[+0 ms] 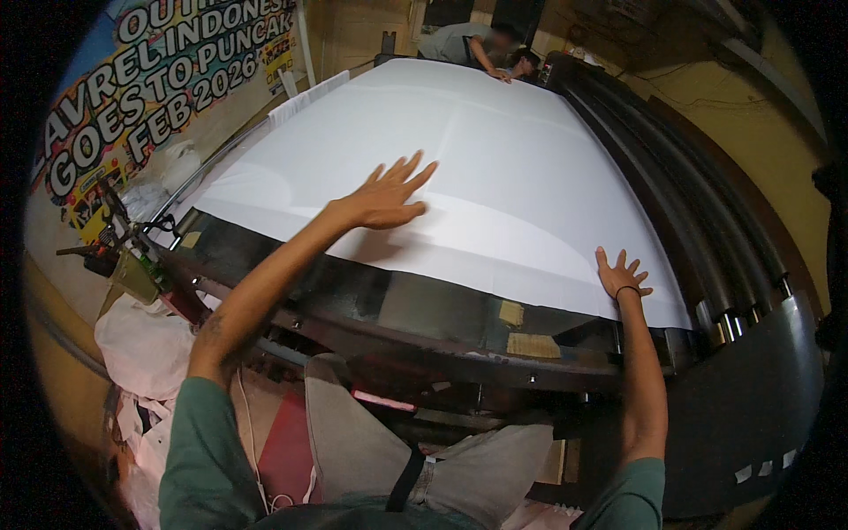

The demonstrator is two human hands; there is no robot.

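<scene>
A wide white fabric sheet [477, 132] covers the bed of a large dark machine [415, 299], its near edge slightly rippled. My left hand [389, 193] is open, fingers spread, just above the sheet left of centre, with its shadow below. My right hand [624, 274] is also open with fingers spread, palm down on the sheet near its right front corner, a dark band round the wrist. Neither hand holds anything.
Two people [481, 49] lean over the far edge. Long black rollers [689, 185] run along the right. A printed banner [150, 79] stands at the left, above clamped tools [132, 265]. White cloth bundles [141, 344] lie lower left; cords hang by my legs.
</scene>
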